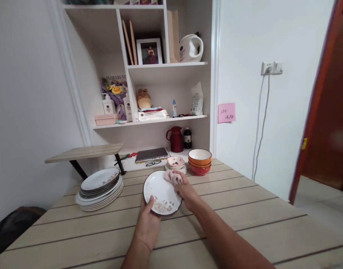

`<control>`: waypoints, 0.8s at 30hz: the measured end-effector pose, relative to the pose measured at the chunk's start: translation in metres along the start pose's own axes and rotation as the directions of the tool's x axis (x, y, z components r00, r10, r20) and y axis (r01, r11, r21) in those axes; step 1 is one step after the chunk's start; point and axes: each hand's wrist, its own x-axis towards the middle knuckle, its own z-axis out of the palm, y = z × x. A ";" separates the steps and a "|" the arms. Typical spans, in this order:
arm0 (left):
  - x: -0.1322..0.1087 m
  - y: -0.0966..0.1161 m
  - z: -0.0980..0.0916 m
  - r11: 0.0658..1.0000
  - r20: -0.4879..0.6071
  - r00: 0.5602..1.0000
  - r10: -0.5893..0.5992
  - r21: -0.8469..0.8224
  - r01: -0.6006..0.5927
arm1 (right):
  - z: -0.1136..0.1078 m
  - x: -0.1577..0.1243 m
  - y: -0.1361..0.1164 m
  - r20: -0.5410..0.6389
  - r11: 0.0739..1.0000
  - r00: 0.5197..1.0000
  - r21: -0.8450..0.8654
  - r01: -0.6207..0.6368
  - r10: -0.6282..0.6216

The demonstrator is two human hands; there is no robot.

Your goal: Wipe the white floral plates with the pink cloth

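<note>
A white plate [159, 190] with a dark rim and a brownish flower pattern is tilted up above the table. My left hand [147, 220] grips its lower left edge, thumb on the face and fingers underneath. In my right hand [186, 190] is a bunched pale pink cloth [172, 177], pressed against the plate's upper right rim. Left of the plate stands a stack of plates [100, 183], the top ones patterned alike. Behind my right hand are small dishes [175, 161] and a stack of orange and red bowls [199, 162].
The slatted wooden table [238, 216] carries a small raised shelf [84, 152] at its back left. Beyond it, a white shelving unit [171, 118] holds a red jug [176, 139], a dark bottle [187, 138], a laptop [151, 154] and glasses [153, 163].
</note>
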 end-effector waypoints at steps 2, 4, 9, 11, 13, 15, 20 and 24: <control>-0.003 0.006 -0.001 0.998 -0.021 0.998 -0.056 0.024 0.057 | -0.018 0.002 -0.014 0.114 0.992 0.993 -0.125 0.025 -0.011; -0.005 0.010 -0.002 0.994 -0.037 0.995 -0.094 0.061 0.096 | -0.028 0.001 -0.024 0.237 0.977 0.971 -0.214 0.019 0.033; -0.010 0.012 -0.005 0.956 0.018 0.973 -0.230 0.194 0.222 | -0.026 -0.008 -0.032 0.470 0.942 0.880 -0.322 0.092 0.074; -0.010 0.010 -0.006 0.931 -0.025 0.959 -0.282 0.234 0.280 | -0.022 -0.011 -0.032 0.536 0.941 0.840 -0.321 0.106 0.089; -0.010 0.008 -0.007 0.924 -0.082 0.957 -0.279 0.247 0.291 | -0.020 -0.012 -0.032 0.546 0.947 0.833 -0.306 0.097 0.092; -0.009 0.005 -0.008 0.938 -0.111 0.963 -0.246 0.224 0.265 | -0.019 -0.012 -0.030 0.512 0.956 0.856 -0.283 0.081 0.079; -0.010 -0.002 -0.005 0.966 -0.143 0.972 -0.185 0.154 0.207 | -0.015 -0.012 -0.022 0.404 0.974 0.914 -0.215 0.065 0.028; -0.010 -0.004 -0.003 0.972 -0.155 0.974 -0.166 0.142 0.188 | -0.013 -0.012 -0.020 0.376 0.988 0.926 -0.151 0.035 0.024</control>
